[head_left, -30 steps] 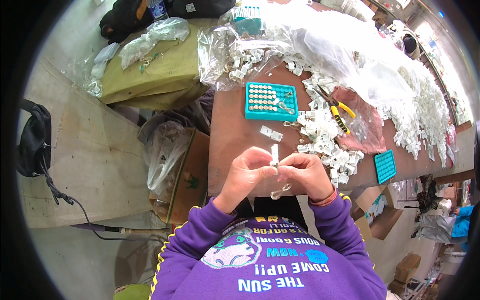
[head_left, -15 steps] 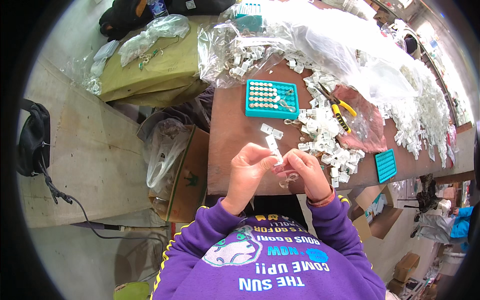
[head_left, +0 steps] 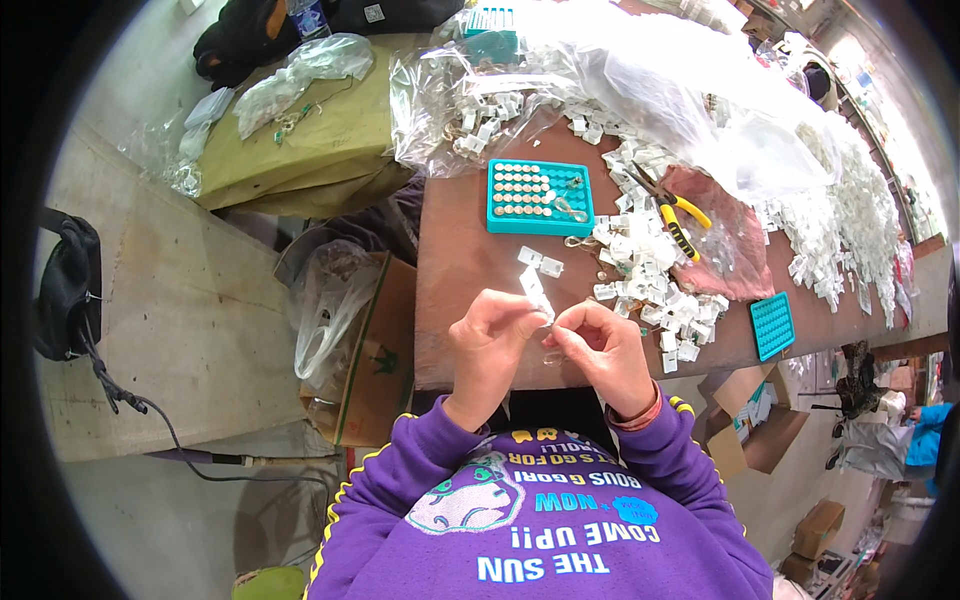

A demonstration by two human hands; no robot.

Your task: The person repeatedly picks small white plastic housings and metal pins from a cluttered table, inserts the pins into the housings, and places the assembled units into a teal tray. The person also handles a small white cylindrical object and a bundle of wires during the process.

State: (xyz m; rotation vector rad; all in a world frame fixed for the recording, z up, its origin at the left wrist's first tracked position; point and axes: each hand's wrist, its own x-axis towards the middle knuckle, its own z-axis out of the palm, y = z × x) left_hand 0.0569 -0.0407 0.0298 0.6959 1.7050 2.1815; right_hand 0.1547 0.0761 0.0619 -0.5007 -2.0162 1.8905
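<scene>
A big clear bag (head_left: 640, 70) held many small white pieces. A teal tray (head_left: 540, 198) held rows of round buttons. Over the brown table (head_left: 460, 290), the left hand (head_left: 490, 345) and right hand (head_left: 600, 350) pinched one small white piece (head_left: 535, 290) together

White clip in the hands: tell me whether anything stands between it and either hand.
Nothing visible does. The left hand pinches the white clip directly, and the right hand meets it from the other side. The loose clips lie apart on the table beyond.
</scene>
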